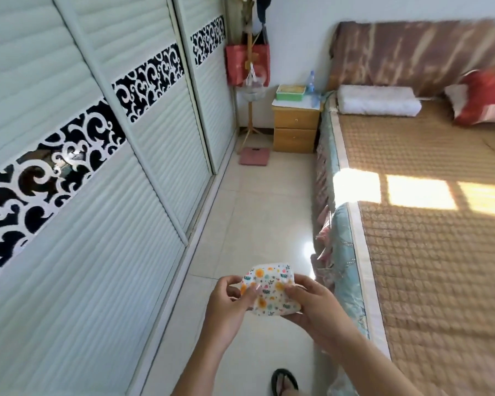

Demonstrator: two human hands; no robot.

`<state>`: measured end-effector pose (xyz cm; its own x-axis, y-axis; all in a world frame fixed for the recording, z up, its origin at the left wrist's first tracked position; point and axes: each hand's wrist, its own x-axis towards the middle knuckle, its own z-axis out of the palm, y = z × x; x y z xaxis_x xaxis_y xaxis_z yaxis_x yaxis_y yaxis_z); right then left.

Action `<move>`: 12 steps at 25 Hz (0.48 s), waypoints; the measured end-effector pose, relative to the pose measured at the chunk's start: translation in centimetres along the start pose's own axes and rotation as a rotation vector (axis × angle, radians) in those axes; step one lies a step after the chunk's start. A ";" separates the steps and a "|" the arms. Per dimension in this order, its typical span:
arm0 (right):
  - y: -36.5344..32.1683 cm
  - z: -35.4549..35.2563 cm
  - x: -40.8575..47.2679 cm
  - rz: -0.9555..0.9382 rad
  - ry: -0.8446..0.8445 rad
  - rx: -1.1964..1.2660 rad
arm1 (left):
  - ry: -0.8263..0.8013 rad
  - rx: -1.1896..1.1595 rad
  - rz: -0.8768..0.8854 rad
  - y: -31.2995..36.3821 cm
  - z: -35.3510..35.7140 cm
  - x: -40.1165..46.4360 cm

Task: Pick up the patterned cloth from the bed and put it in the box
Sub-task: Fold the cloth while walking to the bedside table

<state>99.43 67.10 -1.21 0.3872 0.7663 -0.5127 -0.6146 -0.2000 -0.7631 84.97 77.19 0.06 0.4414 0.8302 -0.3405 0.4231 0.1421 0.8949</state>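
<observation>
A small white cloth with orange flowers and green leaves, the patterned cloth (269, 290), is held folded in front of me above the tiled floor. My left hand (226, 304) pinches its left edge with thumb and fingers. My right hand (315, 310) grips its right side from beneath. The bed (429, 252), covered by a brown woven mat, runs along the right. A green box (290, 92) with a yellowish top rests on the wooden nightstand (295, 130) at the far end of the aisle.
White sliding wardrobe doors (97, 195) line the left. A coat stand with a red bag (247, 64) and a pink scale (254, 156) stand beyond. White and red pillows lie at the bed's head. A sandalled foot (283, 381) shows below.
</observation>
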 end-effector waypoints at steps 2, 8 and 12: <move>-1.5 0.1 3.0 -0.020 0.035 0.034 | -0.084 -0.034 0.006 1.3 0.2 4.0; -9.4 -0.8 13.6 -0.043 0.063 0.059 | -0.196 -0.060 0.045 6.9 2.7 16.9; -17.3 -2.4 22.4 -0.056 0.050 -0.045 | -0.149 -0.041 0.058 12.1 6.2 27.4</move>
<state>120.40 86.27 -0.41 0.4546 0.7458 -0.4871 -0.5597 -0.1862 -0.8075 107.04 98.29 -0.23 0.5774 0.7492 -0.3246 0.3626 0.1210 0.9241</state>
